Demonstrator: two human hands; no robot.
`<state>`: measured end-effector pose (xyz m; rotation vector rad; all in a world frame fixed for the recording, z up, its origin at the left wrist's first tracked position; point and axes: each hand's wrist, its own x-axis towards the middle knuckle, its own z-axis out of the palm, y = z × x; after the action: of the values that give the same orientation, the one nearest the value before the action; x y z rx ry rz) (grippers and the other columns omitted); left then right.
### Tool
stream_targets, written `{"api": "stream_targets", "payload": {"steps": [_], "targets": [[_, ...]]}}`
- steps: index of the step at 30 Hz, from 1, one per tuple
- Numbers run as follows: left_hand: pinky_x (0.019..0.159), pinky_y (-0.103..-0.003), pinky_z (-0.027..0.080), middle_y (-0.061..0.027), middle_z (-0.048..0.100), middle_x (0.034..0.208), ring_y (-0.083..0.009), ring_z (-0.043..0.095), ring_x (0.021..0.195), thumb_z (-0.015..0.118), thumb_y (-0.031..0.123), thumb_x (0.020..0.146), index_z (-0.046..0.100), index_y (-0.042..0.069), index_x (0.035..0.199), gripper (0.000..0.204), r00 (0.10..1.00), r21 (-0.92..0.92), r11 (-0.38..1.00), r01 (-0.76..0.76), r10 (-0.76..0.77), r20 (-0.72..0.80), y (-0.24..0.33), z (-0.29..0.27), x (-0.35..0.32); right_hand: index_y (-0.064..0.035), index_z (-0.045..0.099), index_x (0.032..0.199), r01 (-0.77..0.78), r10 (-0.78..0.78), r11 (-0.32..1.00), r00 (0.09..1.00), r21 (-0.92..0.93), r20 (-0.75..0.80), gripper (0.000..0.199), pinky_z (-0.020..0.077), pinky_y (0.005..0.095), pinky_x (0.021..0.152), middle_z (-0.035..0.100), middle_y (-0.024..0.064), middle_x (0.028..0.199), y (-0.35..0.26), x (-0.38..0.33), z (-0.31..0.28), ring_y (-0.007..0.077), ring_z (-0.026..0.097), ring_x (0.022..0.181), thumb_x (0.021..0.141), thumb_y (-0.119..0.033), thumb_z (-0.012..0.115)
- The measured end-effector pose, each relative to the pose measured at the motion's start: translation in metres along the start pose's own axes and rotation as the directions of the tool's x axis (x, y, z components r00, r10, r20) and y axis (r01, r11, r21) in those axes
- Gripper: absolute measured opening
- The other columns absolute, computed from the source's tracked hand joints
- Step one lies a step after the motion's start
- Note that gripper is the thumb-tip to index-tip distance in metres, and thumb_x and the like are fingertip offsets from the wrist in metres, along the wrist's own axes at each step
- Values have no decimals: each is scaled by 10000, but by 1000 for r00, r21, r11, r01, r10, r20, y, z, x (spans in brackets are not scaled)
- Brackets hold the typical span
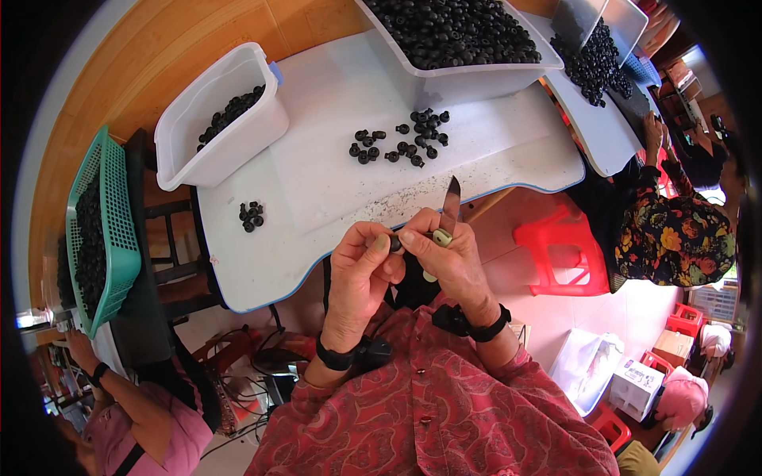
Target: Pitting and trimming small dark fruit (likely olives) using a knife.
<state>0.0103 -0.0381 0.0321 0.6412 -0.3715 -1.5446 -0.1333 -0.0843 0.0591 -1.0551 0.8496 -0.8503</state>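
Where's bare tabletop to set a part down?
Bare table between the white bin and the loose black parts, and right of the small cluster toward the near edge. Crowded: the big tray at the far end.

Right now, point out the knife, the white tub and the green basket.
knife [451, 198], head view, middle of the blade
white tub [238, 139], head view, front wall
green basket [119, 230], head view, mesh side wall

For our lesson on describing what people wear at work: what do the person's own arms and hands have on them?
Both hands are bare, without gloves. The left hand and right hand each have a black band strapped round the wrist, each carrying a small black block. The forearms come out of red sleeves with a paisley pattern; the garment has small buttons down the front.
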Motion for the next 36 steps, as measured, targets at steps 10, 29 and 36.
{"api": "stream_targets", "payload": {"steps": [10, 29, 36], "targets": [[461, -241, 433, -53, 578, 765, -91, 487, 556, 581, 160, 936, 567, 41, 980, 128, 1000, 4, 1000, 9, -9, -28, 4, 2, 1, 26, 570, 928, 21, -24, 997, 999, 77, 47, 153, 480, 226, 546, 641, 77, 731, -10, -2, 11, 125, 613, 612, 934, -127, 577], [528, -235, 452, -45, 584, 762, -86, 505, 577, 537, 165, 961, 597, -23, 1043, 214, 996, 174, 981, -85, 83, 17, 1, -1, -2, -25, 621, 859, -115, 116, 983, 993, 141, 2, 168, 294, 174, 432, 572, -29, 623, -12, -6, 12, 17, 423, 488, 916, -182, 609], [542, -241, 456, -38, 584, 800, -82, 510, 619, 542, 165, 958, 598, -21, 1040, 211, 999, 91, 995, -48, 46, 18, 3, 3, -3, -25, 620, 861, -126, 125, 968, 992, 216, 20, 174, 273, 172, 429, 535, -43, 616, -6, -7, 8, 1, 393, 485, 925, -185, 597]]}}
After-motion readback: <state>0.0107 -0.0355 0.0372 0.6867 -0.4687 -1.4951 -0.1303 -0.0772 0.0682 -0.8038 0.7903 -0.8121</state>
